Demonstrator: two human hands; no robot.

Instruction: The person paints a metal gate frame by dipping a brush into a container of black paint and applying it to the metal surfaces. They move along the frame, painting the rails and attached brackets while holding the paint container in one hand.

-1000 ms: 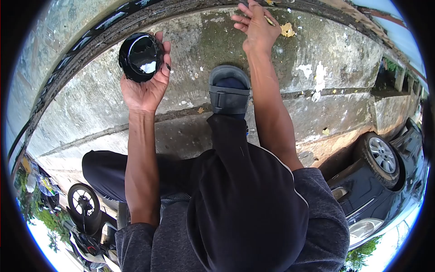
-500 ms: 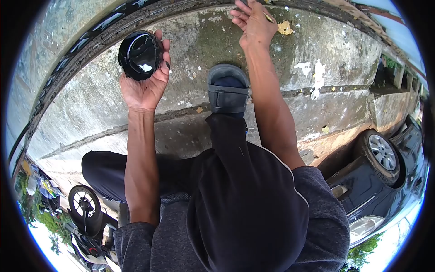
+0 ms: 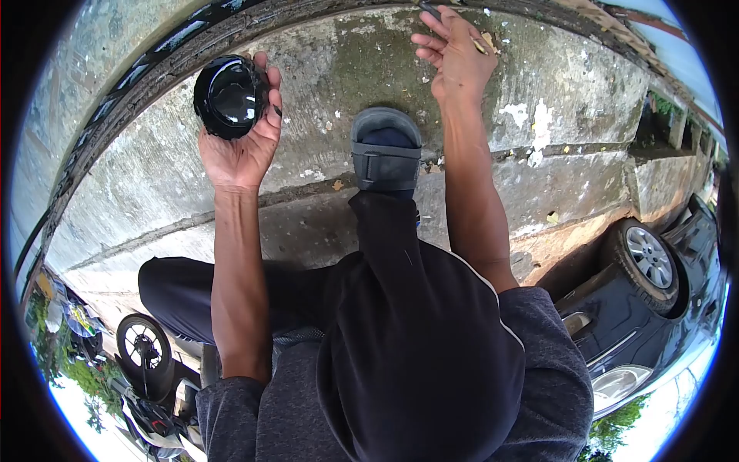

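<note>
My left hand (image 3: 246, 146) holds a round black cup (image 3: 229, 96) with glossy black liquid in it, its fingers curled along the cup's right side. A dark smear marks one of those fingers. At the upper middle, my right hand (image 3: 462, 58) pinches a thin brush-like tool (image 3: 480, 48), whose end shows beside the hand. A dark tip (image 3: 429, 11) shows by its fingertips at the frame's top edge. The two hands are well apart, on either side of my sandalled foot (image 3: 387, 150).
A stained concrete surface (image 3: 323, 146) with white paint marks (image 3: 541, 135) lies below the hands. Along the top curves a dark rail (image 3: 173, 46). A parked car (image 3: 654, 339) stands at the right, a motorcycle (image 3: 146, 354) at the lower left.
My right hand has moved right and slightly down with its tool. My left hand and the cup have shifted a little left.
</note>
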